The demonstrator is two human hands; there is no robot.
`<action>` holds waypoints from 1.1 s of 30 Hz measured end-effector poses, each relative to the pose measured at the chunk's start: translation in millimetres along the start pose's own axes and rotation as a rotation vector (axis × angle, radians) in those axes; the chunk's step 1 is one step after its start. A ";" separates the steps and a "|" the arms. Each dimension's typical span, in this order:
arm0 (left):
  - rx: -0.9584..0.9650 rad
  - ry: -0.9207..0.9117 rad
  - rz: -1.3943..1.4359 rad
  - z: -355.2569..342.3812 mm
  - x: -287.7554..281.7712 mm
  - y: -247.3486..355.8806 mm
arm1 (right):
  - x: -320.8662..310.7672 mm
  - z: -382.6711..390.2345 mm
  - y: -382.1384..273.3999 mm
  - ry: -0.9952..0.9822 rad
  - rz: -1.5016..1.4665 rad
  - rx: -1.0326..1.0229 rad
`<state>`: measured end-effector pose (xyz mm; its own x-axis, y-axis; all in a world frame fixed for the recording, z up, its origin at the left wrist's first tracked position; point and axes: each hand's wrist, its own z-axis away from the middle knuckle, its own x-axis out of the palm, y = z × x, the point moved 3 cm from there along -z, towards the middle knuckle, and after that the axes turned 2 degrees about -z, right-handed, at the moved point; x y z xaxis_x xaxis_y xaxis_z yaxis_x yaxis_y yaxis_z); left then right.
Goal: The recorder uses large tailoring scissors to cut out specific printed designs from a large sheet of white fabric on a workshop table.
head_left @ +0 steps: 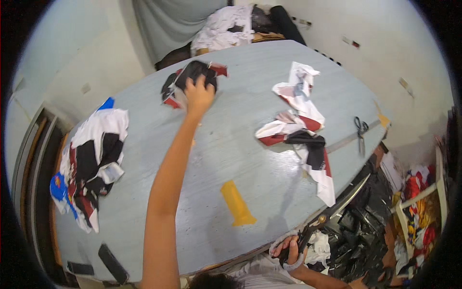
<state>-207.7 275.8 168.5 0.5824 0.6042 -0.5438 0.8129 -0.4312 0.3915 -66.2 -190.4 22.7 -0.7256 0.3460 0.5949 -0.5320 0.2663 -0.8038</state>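
Just under left hand (200, 98): black cloth (195, 70)

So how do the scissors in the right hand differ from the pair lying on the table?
The large scissors look much longer than the small scissors. The large scissors are held in the right hand, while the small scissors lie on the table. The large scissors' handle loops look grey and wrapped; the small scissors' are plain dark. Both have metal blades and looped handles.
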 end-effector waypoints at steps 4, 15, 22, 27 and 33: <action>0.098 -0.736 0.549 141.8 64.6 157.2 | -33.3 -29.8 -40.5 0.107 0.194 -0.024; 0.747 -0.934 0.659 280.2 18.2 203.5 | -83.2 -51.6 -111.7 0.353 0.484 -0.182; 0.387 -1.449 0.200 211.9 -163.8 -68.4 | -110.0 -78.4 -118.6 0.401 1.054 -0.104; -0.042 -0.932 -0.102 195.4 -204.7 -80.8 | -106.5 -98.9 -83.7 0.287 0.786 0.009; -0.332 -0.684 -0.633 210.0 -164.9 -102.5 | -14.9 -178.1 -51.2 -0.105 0.753 -0.085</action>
<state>-386.7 79.6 62.1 0.0017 0.0959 -0.9954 0.9938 0.1107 0.0123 49.5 -49.0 56.7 -0.9189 0.3755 -0.1209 0.1551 0.0621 -0.9859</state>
